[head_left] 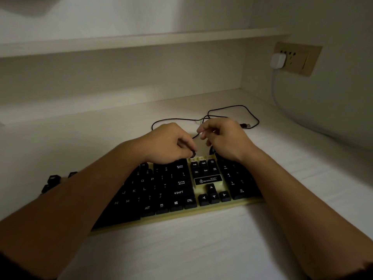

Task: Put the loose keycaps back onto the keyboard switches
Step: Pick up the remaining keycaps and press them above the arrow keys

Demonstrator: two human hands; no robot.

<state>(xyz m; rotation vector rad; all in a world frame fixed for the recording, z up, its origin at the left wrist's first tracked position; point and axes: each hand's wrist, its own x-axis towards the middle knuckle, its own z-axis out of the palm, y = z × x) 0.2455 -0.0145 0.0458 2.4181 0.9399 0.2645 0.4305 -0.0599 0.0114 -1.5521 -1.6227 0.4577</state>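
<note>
My left hand pinches one small black keycap in its fingers, just above the far edge of the keyboard. My right hand hovers beside it, fingers half curled, holding nothing I can see. Loose keycaps lie left of the keyboard on the desk.

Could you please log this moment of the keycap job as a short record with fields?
surface: white desk in a dim alcove
keyboard: black keys on a pale base, cable coiled behind it
left hand: fingertips pinching a small dark keycap over the top row above the Ins/Home block
right hand: fingers curled above the numpad's top edge; contents unclear
loose keycaps: a few on the desk left of the left forearm
wall: socket with a white plug
</note>
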